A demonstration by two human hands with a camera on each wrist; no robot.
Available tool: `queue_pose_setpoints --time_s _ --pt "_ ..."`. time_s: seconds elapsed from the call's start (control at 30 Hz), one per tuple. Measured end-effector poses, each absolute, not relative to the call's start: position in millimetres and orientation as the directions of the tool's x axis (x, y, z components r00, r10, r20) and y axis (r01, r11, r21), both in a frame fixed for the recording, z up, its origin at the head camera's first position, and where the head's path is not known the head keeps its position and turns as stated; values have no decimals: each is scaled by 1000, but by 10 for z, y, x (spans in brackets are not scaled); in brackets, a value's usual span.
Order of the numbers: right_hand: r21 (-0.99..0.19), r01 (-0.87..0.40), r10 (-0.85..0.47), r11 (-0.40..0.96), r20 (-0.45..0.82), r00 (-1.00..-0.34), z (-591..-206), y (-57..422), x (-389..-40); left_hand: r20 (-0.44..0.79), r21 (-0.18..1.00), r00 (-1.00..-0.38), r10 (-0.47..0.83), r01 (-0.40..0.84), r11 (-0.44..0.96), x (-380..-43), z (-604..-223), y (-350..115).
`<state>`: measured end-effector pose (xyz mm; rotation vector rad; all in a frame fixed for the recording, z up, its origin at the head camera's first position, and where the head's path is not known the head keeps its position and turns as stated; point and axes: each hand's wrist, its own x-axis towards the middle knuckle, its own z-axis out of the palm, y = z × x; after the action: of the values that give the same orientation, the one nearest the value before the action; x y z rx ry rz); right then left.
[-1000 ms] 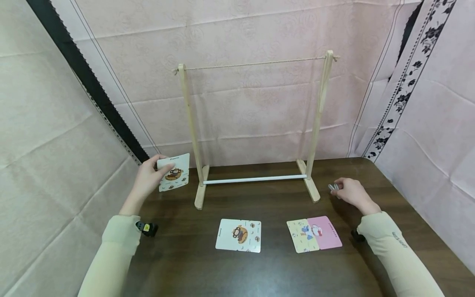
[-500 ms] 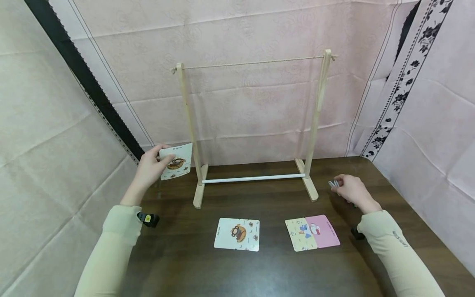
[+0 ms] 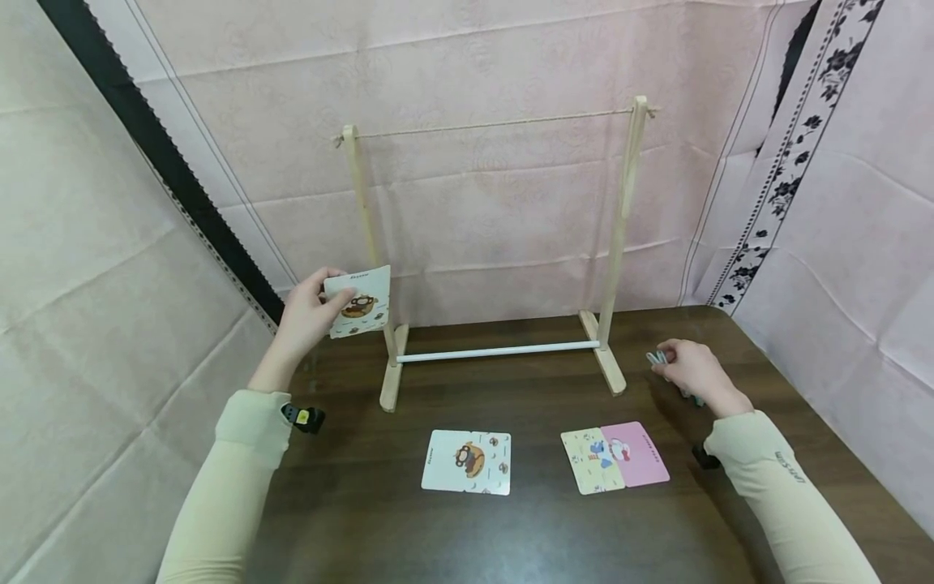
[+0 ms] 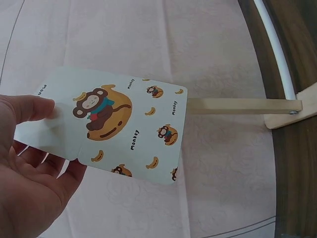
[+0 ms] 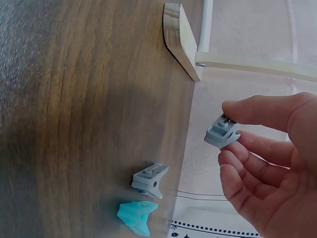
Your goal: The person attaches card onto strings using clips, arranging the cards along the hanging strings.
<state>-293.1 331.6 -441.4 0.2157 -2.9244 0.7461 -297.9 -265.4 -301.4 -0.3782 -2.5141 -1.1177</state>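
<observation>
My left hand (image 3: pixel 302 320) pinches a white monkey-print card (image 4: pixel 106 116) by its left end, thumb on the printed face and fingers behind. The card is held up in front of the left post (image 3: pixel 361 191) of a wooden stand. At the table's right side, my right hand (image 3: pixel 699 380) pinches a small grey clip (image 5: pixel 221 133) between thumb and index finger. Below that hand, another grey clip (image 5: pixel 150 179) and a turquoise clip (image 5: pixel 137 217) lie on the table.
A thin cord (image 3: pixel 496 126) runs between the stand's post tops; a white rod (image 3: pixel 496 352) joins its feet. On the brown table (image 3: pixel 365 519) lie another monkey-print card (image 3: pixel 445 462) and a yellow-and-pink card (image 3: pixel 642 458). Pale cloth (image 3: pixel 481 227) hangs behind.
My left hand has lifted the monkey-print card and shifted it right, so it now overlaps the left post. The right hand has barely moved and keeps its hold on the grey clip.
</observation>
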Motion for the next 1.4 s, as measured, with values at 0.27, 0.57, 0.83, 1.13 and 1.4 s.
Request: queue_pose_setpoints --time_s 0.27,0.57,0.83,1.13,1.4 --pt "-477 -183 -119 860 160 -980 -4336 3287 -2900 423 674 -900 108 393 625 -3009 -2923 -2533" --pt "-505 -215 -143 836 178 -974 -4281 3112 -2897 465 649 -872 155 455 609 -3027 -2889 -2409" --pt "-513 -242 -157 824 204 -966 -4228 3058 -2862 482 676 -863 153 477 562 -3023 -2814 -2243" --pt "-508 -292 -172 810 271 -947 -4145 2999 -2849 515 707 -847 131 506 494 -3058 -2709 -2104" --pt "-513 -291 -170 808 270 -948 -4095 2943 -2845 545 716 -827 134 543 438 -3083 -2624 -1993"
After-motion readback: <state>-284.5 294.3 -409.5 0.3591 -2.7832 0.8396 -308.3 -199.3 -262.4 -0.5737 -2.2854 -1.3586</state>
